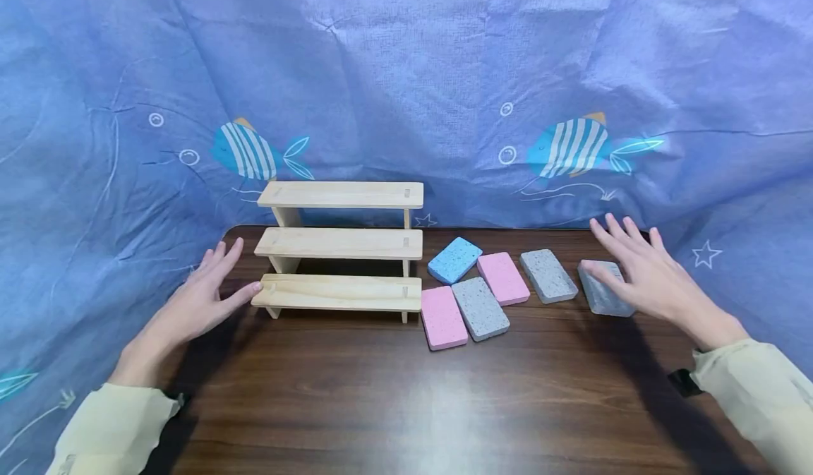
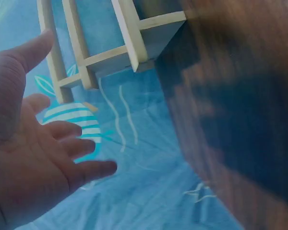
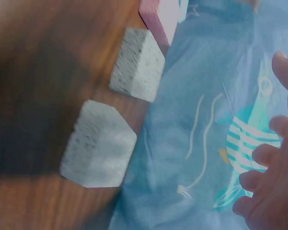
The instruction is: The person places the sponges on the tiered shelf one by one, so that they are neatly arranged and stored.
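Note:
A three-tier wooden step rack (image 1: 339, 243) stands at the back left of the table. My left hand (image 1: 193, 298) is spread beside its left end, thumb tip close to the lowest step, holding nothing. On the right, my right hand (image 1: 657, 277) hovers with fingers spread, overlapping the rightmost grey sponge (image 1: 606, 298) in the head view. The right wrist view has that grey sponge (image 3: 98, 146) apart from the hand. Between rack and right hand lie a blue sponge (image 1: 454, 260), two pink sponges (image 1: 503, 278) and two more speckled grey sponges (image 1: 548, 275).
The dark brown wooden table (image 1: 356, 397) ends at a blue cloth (image 1: 406, 87) printed with striped fish, hanging behind it and along both sides. One pink sponge (image 1: 443, 317) sits right by the rack's lower right corner, next to a grey sponge (image 1: 480, 308).

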